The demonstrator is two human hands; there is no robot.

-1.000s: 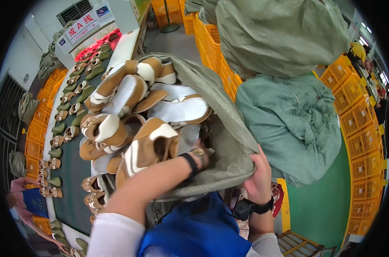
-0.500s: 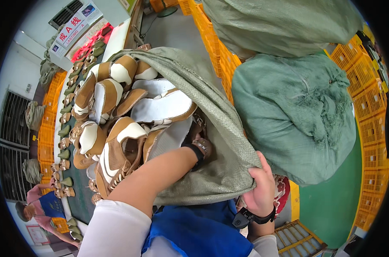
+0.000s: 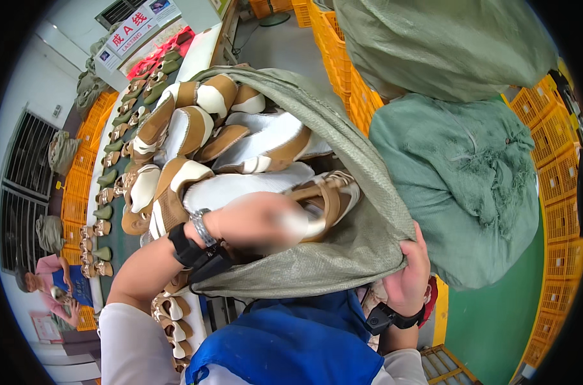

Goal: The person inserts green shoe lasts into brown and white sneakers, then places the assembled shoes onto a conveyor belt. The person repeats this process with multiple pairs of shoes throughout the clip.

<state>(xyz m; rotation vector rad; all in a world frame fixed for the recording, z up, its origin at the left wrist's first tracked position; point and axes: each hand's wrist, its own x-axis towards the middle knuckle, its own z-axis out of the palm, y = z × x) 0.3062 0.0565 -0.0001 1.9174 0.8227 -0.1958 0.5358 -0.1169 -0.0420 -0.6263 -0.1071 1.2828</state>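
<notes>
A large grey-green woven sack [image 3: 304, 273] lies with its mouth wide, full of brown and white shoe uppers [image 3: 176, 141] with white undersides. My left hand [image 3: 256, 221], with a bracelet and a black wrist strap, is in the sack's mouth. Its fingers are blurred, but they appear closed on the near end of one shoe upper [image 3: 333, 202] with brown straps. At the sack's right corner, my right hand [image 3: 407, 273] pinches the rim between thumb and fingers and holds the mouth apart. A black device sits on that wrist.
Beyond the sack runs a long bench [image 3: 121, 224] with rows of shoes and green pieces. A person [image 3: 54, 282] in a blue apron works at its far left. Stuffed green sacks [image 3: 455, 192] stand at right, beside yellow crates [image 3: 561, 224].
My left hand has come up and leftward out of the sack's depth, and a strapped shoe upper now shows at its fingers. My right hand keeps its hold on the rim. The view has shifted slightly.
</notes>
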